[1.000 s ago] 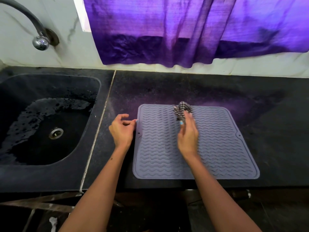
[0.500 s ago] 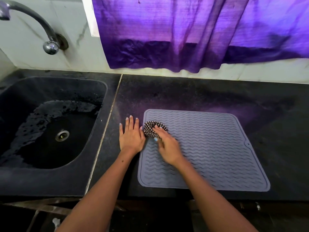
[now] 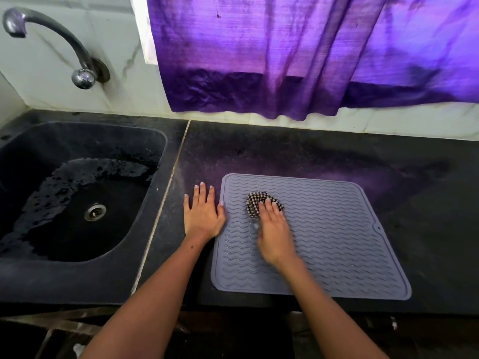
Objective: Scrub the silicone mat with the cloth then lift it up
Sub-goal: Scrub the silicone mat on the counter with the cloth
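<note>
both hands are on the dark counter (image 3: 298,151): the left hand (image 3: 203,215) lies flat with fingers straight, palm on the counter and thumb touching the left edge of the mat (image 3: 337,242), while the right hand (image 3: 273,229), blurred, presses the bunched checked cloth (image 3: 255,203) onto the mat's upper left part, fingers laid over it, though whether they curl round it i cannot tell. the grey wavy-ribbed mat lies flat on the counter, right of the wet black sink (image 3: 77,198), with a tap (image 3: 51,35) on the wall and a purple curtain (image 3: 298,60) hanging behind.
</note>
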Demonstrator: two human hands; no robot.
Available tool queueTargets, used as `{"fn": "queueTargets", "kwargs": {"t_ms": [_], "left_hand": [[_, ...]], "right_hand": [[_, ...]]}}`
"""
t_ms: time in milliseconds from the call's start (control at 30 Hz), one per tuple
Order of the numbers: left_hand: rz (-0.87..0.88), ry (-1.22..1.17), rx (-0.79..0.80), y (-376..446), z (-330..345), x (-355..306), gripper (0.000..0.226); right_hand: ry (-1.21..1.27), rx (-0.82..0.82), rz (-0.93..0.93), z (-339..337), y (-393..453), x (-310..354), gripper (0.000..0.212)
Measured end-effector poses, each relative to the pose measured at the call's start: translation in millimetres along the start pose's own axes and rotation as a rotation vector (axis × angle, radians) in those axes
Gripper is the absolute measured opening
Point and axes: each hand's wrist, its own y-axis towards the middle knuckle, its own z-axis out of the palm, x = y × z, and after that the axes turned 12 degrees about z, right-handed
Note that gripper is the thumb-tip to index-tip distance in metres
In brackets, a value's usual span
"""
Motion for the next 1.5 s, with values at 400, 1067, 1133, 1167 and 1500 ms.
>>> {"fn": "queueTargets", "kwargs": {"t_ms": [400, 1067, 1133, 1167, 1500], "left_hand": [[-0.006, 0.012, 0.074, -3, -4, -2, 0.063], [-0.037, -0.005, -0.041, -1, 3, 0, 0.062], [-0.034, -0.008, -0.047, -1, 3, 0, 0.062], [-0.032, -0.011, -0.049, -1, 3, 0, 0.062], [-0.036, -0.012, -0.081, 1, 5, 0, 0.061]], "right_hand": [[1.024, 0.248, 0.446, -43, 26, -13, 0.034], [0.592, 0.225, 0.180, -26, 5, -49, 0.048], [1.104, 0.273, 0.433, -42, 14, -50, 0.041], [1.290, 0.229, 0.550, -49, 19, -54, 0.038], [0.042, -0.009, 0.125, -29, -5, -77, 0.060]]}}
